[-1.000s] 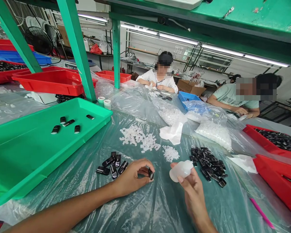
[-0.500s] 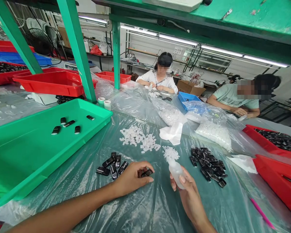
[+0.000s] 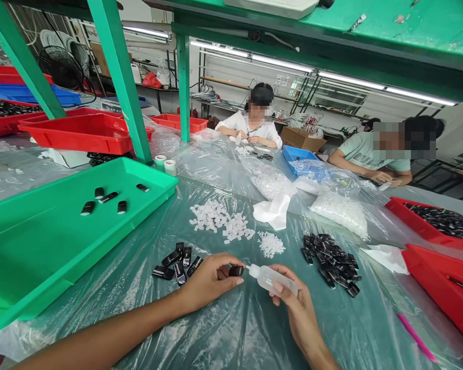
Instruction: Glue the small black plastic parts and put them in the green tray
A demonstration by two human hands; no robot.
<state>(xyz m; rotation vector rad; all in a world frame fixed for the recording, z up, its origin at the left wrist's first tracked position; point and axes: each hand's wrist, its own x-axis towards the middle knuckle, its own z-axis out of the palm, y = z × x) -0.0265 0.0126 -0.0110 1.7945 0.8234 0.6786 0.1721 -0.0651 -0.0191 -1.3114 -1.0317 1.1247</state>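
Note:
My left hand (image 3: 212,280) pinches a small black plastic casing (image 3: 236,270) between thumb and fingers. In my right hand (image 3: 293,293) lies a translucent squeeze bottle (image 3: 273,280), tilted on its side with its thin nozzle pointing left. The nozzle tip is at the end of the black casing; whether they touch I cannot tell. Beside my left hand are several loose black casings (image 3: 180,261). A larger heap of black casings (image 3: 330,261) lies right of the bottle. Beyond my hands are a pile of small white pieces (image 3: 219,221) and a pile of finer white bits (image 3: 270,244).
A green tray (image 3: 61,252) with several black casings stands at left. Red trays (image 3: 435,277) edge the right side, near a pink stick (image 3: 416,336). Bags of white pieces (image 3: 339,213) lie farther back. Two people (image 3: 250,126) work across the plastic-covered table. Green posts (image 3: 119,77) rise at left.
My right hand has turned the bottle from pointing away at the fine white bits to pointing left, its nozzle now at the casing. My left hand has rotated the casing slightly.

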